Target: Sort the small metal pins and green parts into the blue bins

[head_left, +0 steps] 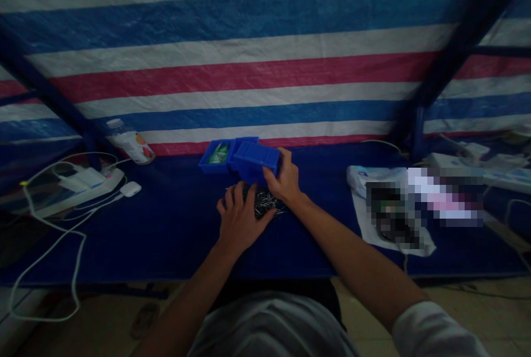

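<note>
Beyond the heap of thin silvery metal pieces (267,203), the nearer right hand (290,181) pinched a tilted blue plastic bin (255,156), long axis crosswise, while the left hand (238,218) spread its fingers against the heap.

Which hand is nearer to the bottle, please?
Left. The left hand is at the metal pieces, right of the bottle; the right hand is farther right, holding a blue box.

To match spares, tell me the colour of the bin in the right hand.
The bin is blue; head view shows it best.
</note>
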### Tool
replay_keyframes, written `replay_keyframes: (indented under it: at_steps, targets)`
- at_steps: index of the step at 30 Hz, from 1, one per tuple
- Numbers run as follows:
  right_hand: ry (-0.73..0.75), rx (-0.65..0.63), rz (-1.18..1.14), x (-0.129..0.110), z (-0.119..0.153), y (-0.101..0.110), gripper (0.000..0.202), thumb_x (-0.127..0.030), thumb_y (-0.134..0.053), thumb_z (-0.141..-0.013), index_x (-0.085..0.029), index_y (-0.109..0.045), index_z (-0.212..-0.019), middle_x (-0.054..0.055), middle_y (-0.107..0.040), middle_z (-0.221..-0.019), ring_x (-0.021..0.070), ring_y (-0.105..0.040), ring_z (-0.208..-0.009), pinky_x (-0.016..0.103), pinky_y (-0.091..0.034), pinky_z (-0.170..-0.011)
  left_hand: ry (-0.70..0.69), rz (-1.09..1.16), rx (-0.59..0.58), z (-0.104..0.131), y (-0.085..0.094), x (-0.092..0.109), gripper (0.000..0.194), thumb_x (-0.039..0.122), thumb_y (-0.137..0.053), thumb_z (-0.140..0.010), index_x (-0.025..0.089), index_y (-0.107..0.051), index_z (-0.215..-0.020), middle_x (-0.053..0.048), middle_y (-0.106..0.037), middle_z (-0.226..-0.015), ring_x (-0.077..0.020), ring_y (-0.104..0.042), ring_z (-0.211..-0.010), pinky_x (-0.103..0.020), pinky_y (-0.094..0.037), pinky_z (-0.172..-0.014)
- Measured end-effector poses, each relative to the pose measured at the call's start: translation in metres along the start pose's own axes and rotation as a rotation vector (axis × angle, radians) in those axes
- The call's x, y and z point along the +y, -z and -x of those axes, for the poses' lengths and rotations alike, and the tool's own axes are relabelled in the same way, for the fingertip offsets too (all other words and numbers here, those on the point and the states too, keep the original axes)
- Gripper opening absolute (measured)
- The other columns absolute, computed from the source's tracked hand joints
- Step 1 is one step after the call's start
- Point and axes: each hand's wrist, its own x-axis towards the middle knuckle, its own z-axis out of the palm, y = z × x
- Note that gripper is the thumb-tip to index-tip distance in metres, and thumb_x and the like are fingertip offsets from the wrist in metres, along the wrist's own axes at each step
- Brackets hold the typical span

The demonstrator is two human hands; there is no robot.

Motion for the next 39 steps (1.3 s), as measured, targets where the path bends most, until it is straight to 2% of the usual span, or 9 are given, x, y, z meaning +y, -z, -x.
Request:
replay_keyframes:
  at_steps: [8, 16, 24, 28, 32, 35, 37, 39]
  targets:
    - [0.036, 0.053, -0.036, 0.005, -0.002, 0.000, 0.056, -0.058, -0.047, -0.087, -0.020, -0.038, -0.128, 0.012, -0.068, -0.097, 0.0277, -0.068, -0.077, 0.042, -0.053, -0.066, -0.024, -0.040, 0.002, 0.001, 0.001, 0.001, 0.066, 0.061, -0.054, -0.086, 0.022, -0.048, -0.139, -0.017, -0.042, -0.148, -0.0374, -0.035, -0.135, -0.058, -0.032, -0.103]
    - [0.035, 0.168, -0.058, 0.006, -0.003, -0.001, 0.054, -0.061, -0.044, -0.089, -0.022, -0.035, -0.126, 0.012, -0.069, -0.095, 0.0279, -0.069, -0.075, 0.042, -0.053, -0.064, -0.025, -0.039, 0.015, 0.001, 0.002, 0.001, 0.065, 0.060, -0.054, -0.087, 0.022, -0.048, -0.140, -0.017, -0.044, -0.146, -0.0372, -0.038, -0.132, -0.056, -0.034, -0.101]
    - [0.058, 0.167, -0.078, 0.007, -0.004, -0.001, 0.055, -0.060, -0.047, -0.088, -0.023, -0.035, -0.128, 0.012, -0.068, -0.097, 0.0295, -0.069, -0.079, 0.043, -0.053, -0.066, -0.039, -0.032, 0.033, 0.001, -0.001, 0.000, 0.064, 0.058, -0.054, -0.088, 0.021, -0.048, -0.140, -0.018, -0.043, -0.146, -0.0366, -0.039, -0.131, -0.056, -0.034, -0.101]
    - [0.077, 0.161, -0.100, 0.008, -0.005, 0.000, 0.056, -0.060, -0.048, -0.088, -0.022, -0.035, -0.127, 0.011, -0.067, -0.096, 0.0287, -0.068, -0.075, 0.043, -0.053, -0.066, -0.039, -0.032, 0.044, 0.001, -0.001, 0.000, 0.064, 0.058, -0.054, -0.088, 0.020, -0.048, -0.140, -0.018, -0.043, -0.146, -0.0367, -0.040, -0.131, -0.056, -0.035, -0.101]
    - [0.062, 0.183, -0.141, 0.008, -0.007, 0.000, 0.055, -0.060, -0.050, -0.087, -0.023, -0.037, -0.126, 0.009, -0.067, -0.096, 0.0270, -0.067, -0.076, 0.042, -0.053, -0.067, -0.034, -0.035, 0.054, 0.000, -0.001, 0.000, 0.068, 0.058, -0.053, -0.088, 0.018, -0.045, -0.142, -0.019, -0.042, -0.146, -0.0369, -0.039, -0.130, -0.056, -0.036, -0.100]
    - [0.029, 0.265, -0.203, 0.007, -0.010, 0.000, 0.049, -0.059, -0.048, -0.089, -0.025, -0.038, -0.123, 0.009, -0.067, -0.097, 0.0262, -0.067, -0.081, 0.041, -0.053, -0.069, -0.028, -0.034, 0.049, 0.000, -0.001, -0.001, 0.067, 0.058, -0.050, -0.090, 0.018, -0.044, -0.143, -0.019, -0.041, -0.147, -0.0364, -0.039, -0.131, -0.057, -0.036, -0.100]
    - [-0.023, 0.320, -0.240, 0.005, -0.013, 0.000, 0.043, -0.058, -0.045, -0.092, -0.026, -0.038, -0.119, 0.008, -0.067, -0.094, 0.0252, -0.067, -0.081, 0.041, -0.053, -0.070, -0.018, -0.038, 0.045, 0.000, -0.001, -0.001, 0.064, 0.057, -0.049, -0.091, 0.019, -0.045, -0.143, -0.019, -0.040, -0.148, -0.0364, -0.039, -0.131, -0.057, -0.036, -0.100]
    - [-0.062, 0.321, -0.257, 0.005, -0.015, 0.001, 0.039, -0.056, -0.044, -0.093, -0.026, -0.039, -0.117, 0.007, -0.067, -0.092, 0.0245, -0.067, -0.080, 0.041, -0.052, -0.071, -0.013, -0.045, 0.042, 0.000, -0.001, -0.001, 0.063, 0.057, -0.049, -0.092, 0.023, -0.045, -0.144, -0.018, -0.038, -0.150, -0.0369, -0.039, -0.132, -0.058, -0.036, -0.101]
